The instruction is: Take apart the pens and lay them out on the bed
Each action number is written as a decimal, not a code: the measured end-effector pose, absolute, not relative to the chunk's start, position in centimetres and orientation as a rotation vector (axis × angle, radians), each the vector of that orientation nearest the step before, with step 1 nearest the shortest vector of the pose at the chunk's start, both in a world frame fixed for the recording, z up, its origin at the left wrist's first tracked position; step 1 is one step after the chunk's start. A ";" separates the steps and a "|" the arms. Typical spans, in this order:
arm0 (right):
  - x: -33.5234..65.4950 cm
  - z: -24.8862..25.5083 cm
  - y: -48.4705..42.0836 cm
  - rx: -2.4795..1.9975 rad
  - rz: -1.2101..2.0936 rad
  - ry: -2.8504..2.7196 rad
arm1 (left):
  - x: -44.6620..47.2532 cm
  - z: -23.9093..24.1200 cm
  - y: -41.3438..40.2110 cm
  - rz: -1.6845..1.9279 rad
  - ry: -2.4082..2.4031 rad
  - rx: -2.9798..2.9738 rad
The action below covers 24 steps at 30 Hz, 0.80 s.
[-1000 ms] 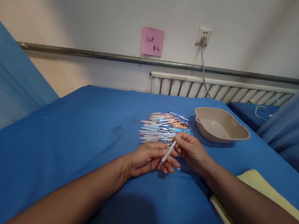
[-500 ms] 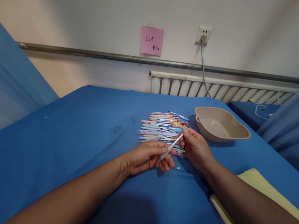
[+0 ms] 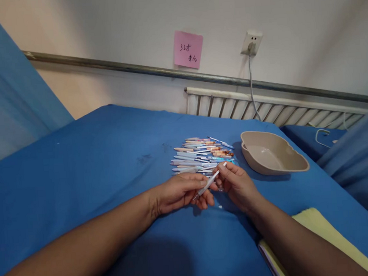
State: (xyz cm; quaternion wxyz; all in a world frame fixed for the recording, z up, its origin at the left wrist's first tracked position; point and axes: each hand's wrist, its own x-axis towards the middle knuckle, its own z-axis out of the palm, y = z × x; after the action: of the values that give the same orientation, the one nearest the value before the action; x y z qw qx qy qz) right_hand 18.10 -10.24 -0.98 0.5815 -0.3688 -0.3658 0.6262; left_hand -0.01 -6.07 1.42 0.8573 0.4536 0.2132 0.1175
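Note:
Both my hands hold one slim white pen (image 3: 209,182) just above the blue cloth (image 3: 94,170). My left hand (image 3: 178,194) pinches its lower tip end, fingers curled. My right hand (image 3: 237,185) grips the upper end between thumb and fingers. Right behind the hands lies a pile of several pens (image 3: 201,155) in blue, white and orange. A small white bit (image 3: 220,206) lies on the cloth under the hands.
A beige tray with a wavy rim (image 3: 274,156) stands right of the pile. A yellow pad (image 3: 325,237) lies under my right forearm. Behind are a radiator (image 3: 264,106), a wall socket with a cable (image 3: 250,43) and a pink note (image 3: 188,49).
The pen's upper end rose toward the pile with my right hand, then came back down a little. My left hand has kept its hold on the tip end.

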 end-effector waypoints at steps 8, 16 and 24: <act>18.6 -0.8 -9.7 -0.841 1.377 -0.738 | -0.1 1.3 -5.9 0.242 0.445 0.991; 19.4 -1.0 -9.1 -0.840 1.278 -0.695 | -0.2 1.2 -5.7 0.251 0.461 1.011; 19.7 -0.9 -8.9 -0.849 1.282 -0.651 | -0.3 1.4 -5.7 0.249 0.497 1.059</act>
State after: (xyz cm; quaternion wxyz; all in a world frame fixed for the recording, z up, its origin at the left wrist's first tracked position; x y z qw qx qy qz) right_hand 19.72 -8.87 -0.91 0.6713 -0.3767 -0.2890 0.5692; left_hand -0.27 -5.66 1.44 0.8265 0.4983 0.2340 0.1172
